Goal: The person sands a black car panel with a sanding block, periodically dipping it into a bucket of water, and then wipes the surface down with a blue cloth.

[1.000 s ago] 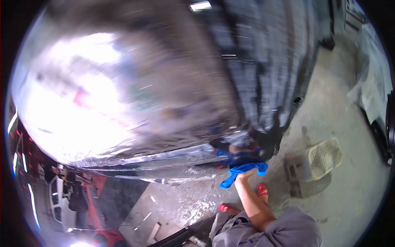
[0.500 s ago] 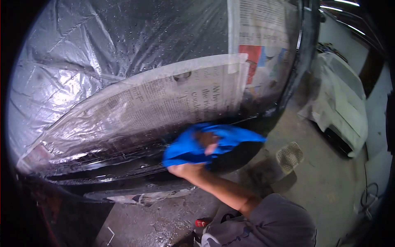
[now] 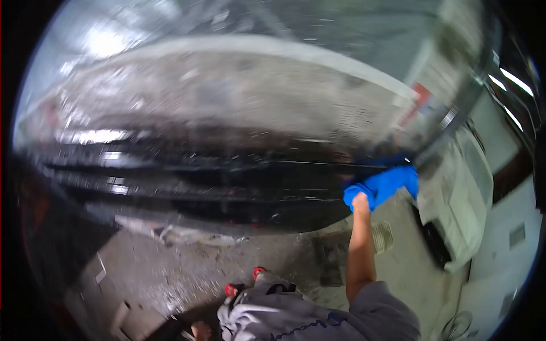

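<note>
A bright blue cloth (image 3: 389,184) is bunched under and around my right hand (image 3: 360,202). It lies against the right end of a glossy black car body panel (image 3: 256,210), and most of my fingers are hidden by its folds. My left hand (image 3: 201,331) hangs low at the bottom edge, away from the panel; its fingers are too blurred and cut off to read. Above the black panel runs a strip of masking newspaper (image 3: 227,85), edged with pale tape.
Clear plastic sheeting (image 3: 170,23) covers the area above the newspaper. A pale, dusty car (image 3: 460,199) stands at right beside a wall. On the concrete floor (image 3: 170,273) lies a light perforated mat (image 3: 382,237). My red shoes (image 3: 231,290) show below.
My right hand has carried the blue cloth rightward along the panel to its right end. The view has turned and shifted, and my left hand now shows at the bottom.
</note>
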{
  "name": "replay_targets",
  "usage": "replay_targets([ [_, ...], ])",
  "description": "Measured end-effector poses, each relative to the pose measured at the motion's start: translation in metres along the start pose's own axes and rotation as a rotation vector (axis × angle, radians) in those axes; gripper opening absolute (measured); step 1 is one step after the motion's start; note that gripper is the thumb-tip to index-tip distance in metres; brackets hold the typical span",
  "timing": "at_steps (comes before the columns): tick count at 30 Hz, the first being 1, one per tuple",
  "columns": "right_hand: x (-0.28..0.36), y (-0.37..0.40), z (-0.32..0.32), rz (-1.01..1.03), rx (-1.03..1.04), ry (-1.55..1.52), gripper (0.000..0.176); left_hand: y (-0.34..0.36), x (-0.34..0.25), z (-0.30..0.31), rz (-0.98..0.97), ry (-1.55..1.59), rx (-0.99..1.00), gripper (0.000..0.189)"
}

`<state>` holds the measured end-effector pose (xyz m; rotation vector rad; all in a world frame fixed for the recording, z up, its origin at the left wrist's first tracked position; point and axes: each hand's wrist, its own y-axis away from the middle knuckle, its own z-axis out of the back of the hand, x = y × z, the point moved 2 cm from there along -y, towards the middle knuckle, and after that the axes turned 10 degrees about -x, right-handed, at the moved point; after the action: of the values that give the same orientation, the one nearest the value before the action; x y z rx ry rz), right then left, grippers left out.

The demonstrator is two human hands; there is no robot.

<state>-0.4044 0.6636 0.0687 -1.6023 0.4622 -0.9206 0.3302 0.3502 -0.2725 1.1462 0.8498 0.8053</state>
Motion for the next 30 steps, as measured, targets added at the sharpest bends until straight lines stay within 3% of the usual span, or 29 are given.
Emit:
replay_targets([
  [1, 0.039, -0.001, -0.005, 0.019, 0.104, -0.108, 0.046, 0.016, 0.017, -0.009, -0.248, -0.089, -0.217, 0.018],
  [2, 0.065, 0.006, -0.012, -0.007, 0.284, -0.253, 0.031, 0.014, 0.024, -0.010, -0.256, -0.139, -0.195, 0.021],
  [3, 0.089, 0.013, -0.022, -0.223, 0.737, -0.604, 0.022, 0.023, 0.030, -0.016, -0.229, -0.101, -0.210, 0.021],
  [4, 0.123, 0.020, -0.031, -0.375, 1.232, -0.780, 0.025, 0.033, 0.032, -0.023, -0.243, -0.169, -0.260, 0.018],
  [5, 0.149, 0.032, -0.032, -0.356, 1.267, -0.816, 0.025, 0.033, 0.040, -0.027, -0.218, -0.125, -0.273, 0.018],
  [6, 0.173, 0.038, -0.029, 0.218, 0.774, -0.316, 0.043, 0.012, 0.045, -0.029, -0.135, -0.097, -0.170, 0.018],
  [7, 0.200, 0.045, -0.022, 0.707, 0.191, 0.171, 0.079, -0.007, 0.052, -0.029, -0.057, -0.070, -0.066, 0.018],
  [9, 0.248, 0.042, -0.030, 0.809, 0.321, 0.291, 0.074, -0.030, 0.053, -0.037, -0.163, -0.123, 0.097, 0.020],
  [10, 0.295, 0.012, -0.027, 0.934, 0.440, 0.140, 0.062, -0.017, 0.049, -0.048, -0.247, -0.053, -0.059, 0.021],
  [11, 0.334, -0.006, -0.032, 1.025, 0.388, -0.024, 0.050, 0.001, 0.039, -0.060, -0.323, 0.011, -0.218, 0.022],
  [14, 0.410, -0.013, -0.046, 1.220, 0.384, -0.181, 0.047, 0.001, 0.023, -0.082, -0.411, -0.002, -0.308, 0.024],
  [17, 0.480, 0.012, -0.071, 1.163, 0.528, -0.370, 0.052, -0.019, 0.020, -0.097, -0.400, 0.106, -0.288, 0.024],
  [18, 0.503, 0.020, -0.076, 1.316, 0.467, -0.243, 0.056, -0.025, 0.019, -0.100, -0.381, 0.112, -0.293, 0.024],
  [19, 0.532, 0.032, -0.082, 1.163, 0.556, -0.400, 0.057, -0.037, 0.025, -0.105, -0.373, 0.140, -0.285, 0.024],
  [21, 0.597, 0.042, -0.089, 1.232, 0.613, -0.381, 0.060, -0.059, 0.043, -0.104, -0.321, 0.252, -0.337, 0.022],
  [22, 0.627, 0.055, -0.099, 1.267, 0.568, -0.390, 0.062, -0.070, 0.054, -0.102, -0.226, 0.400, -0.247, 0.018],
  [26, 0.758, 0.114, -0.168, 1.421, 0.448, -0.558, 0.063, -0.082, 0.078, -0.072, 0.019, 0.672, -0.198, 0.015],
  [27, 0.794, 0.130, -0.181, 1.346, 0.428, -0.657, 0.063, -0.090, 0.092, -0.062, 0.048, 0.739, -0.236, 0.015],
  [29, 0.868, 0.168, -0.225, 1.400, 0.369, -0.686, 0.063, -0.085, 0.092, -0.043, 0.150, 0.853, -0.289, 0.016],
  [30, 0.912, 0.183, -0.238, 1.567, 0.305, -0.458, 0.064, -0.083, 0.090, -0.031, 0.144, 0.851, -0.312, 0.016],
])
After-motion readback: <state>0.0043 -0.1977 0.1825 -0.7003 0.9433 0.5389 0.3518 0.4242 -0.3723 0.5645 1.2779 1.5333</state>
